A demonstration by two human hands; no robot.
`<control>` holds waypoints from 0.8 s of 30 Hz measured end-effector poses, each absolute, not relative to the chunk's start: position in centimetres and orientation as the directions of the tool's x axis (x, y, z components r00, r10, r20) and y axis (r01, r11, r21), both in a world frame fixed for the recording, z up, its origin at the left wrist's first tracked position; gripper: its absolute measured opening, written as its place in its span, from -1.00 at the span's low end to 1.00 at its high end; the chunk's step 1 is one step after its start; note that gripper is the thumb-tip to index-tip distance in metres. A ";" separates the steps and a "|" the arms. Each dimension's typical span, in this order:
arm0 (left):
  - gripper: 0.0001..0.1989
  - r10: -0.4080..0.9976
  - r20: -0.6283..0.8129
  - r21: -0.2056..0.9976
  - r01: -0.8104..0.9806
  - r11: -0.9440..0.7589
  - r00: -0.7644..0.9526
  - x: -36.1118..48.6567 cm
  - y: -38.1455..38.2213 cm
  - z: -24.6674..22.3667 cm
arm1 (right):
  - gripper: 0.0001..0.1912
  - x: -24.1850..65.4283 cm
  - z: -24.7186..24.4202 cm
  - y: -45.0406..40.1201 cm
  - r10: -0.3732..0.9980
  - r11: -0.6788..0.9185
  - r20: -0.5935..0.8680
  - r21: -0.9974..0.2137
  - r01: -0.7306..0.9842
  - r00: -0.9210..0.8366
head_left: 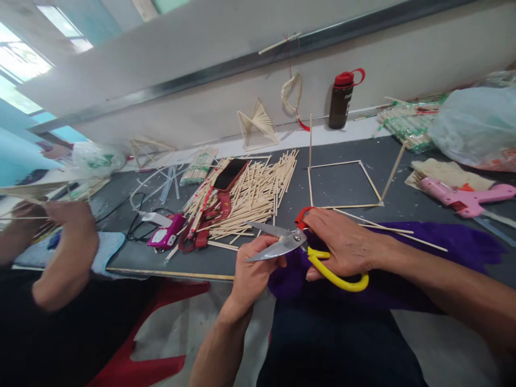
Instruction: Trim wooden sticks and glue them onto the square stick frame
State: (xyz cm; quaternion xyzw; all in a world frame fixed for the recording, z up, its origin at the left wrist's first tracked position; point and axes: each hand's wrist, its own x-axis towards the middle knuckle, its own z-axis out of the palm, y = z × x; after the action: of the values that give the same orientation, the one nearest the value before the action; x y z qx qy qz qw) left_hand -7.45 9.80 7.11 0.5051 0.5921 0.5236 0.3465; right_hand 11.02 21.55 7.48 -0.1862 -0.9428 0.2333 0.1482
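One pair of scissors (pixel 297 237) in right hand (pixel 342 241)

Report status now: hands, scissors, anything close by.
Right hand gripping scissors, blades parted. Left hand at the blades, grip unclear. Purple cloth beneath right hand; stick pile just beyond the scissors.

- From my remote seat, I see a long off-white partition wall (pixel 201 48) crossed by a slanting dark-grey rail (pixel 382 22).
- Bright, barred windows (pixel 24 56) glow upper left, near a light-blue wall (pixel 14 134).
- A dark-grey tabletop (pixel 342 188), red plastic chair (pixel 141 370) and pale-grey floor (pixel 163 328) lie below.
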 end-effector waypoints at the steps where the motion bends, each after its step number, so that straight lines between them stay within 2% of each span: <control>1: -0.69 0.962 0.125 0.970 0.235 -0.067 -0.242 -7.4 9.8 7.2 | -0.28 11.1 7.5 21.6 0.415 0.823 0.194 -0.497 0.276 -0.889; 10: -0.64 0.974 0.126 0.960 0.270 -0.072 -0.189 -6.9 9.1 7.6 | -0.29 11.2 7.6 21.5 0.387 0.824 0.177 -0.507 0.253 -0.905; 16: -0.68 0.957 0.260 0.892 0.412 -0.186 -0.131 -6.8 8.0 6.9 | -0.34 11.1 7.8 20.9 0.373 0.821 0.155 -0.514 0.248 -0.915; 20: -0.67 0.937 0.325 0.852 0.469 -0.231 -0.129 -6.6 7.6 6.7 | -0.40 11.1 7.9 20.5 0.370 0.806 0.135 -0.538 0.246 -0.919; 24: -0.63 0.929 0.339 0.863 0.442 -0.245 -0.146 -6.2 7.7 6.6 | -0.55 11.1 7.8 20.2 0.398 0.774 0.096 -0.569 0.278 -0.912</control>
State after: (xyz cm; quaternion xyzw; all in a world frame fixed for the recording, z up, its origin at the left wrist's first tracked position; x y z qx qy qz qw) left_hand -6.22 7.71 6.64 0.6071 0.5648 0.5041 0.2415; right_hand 11.15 20.21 7.77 -0.1806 -0.9359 0.2834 0.1059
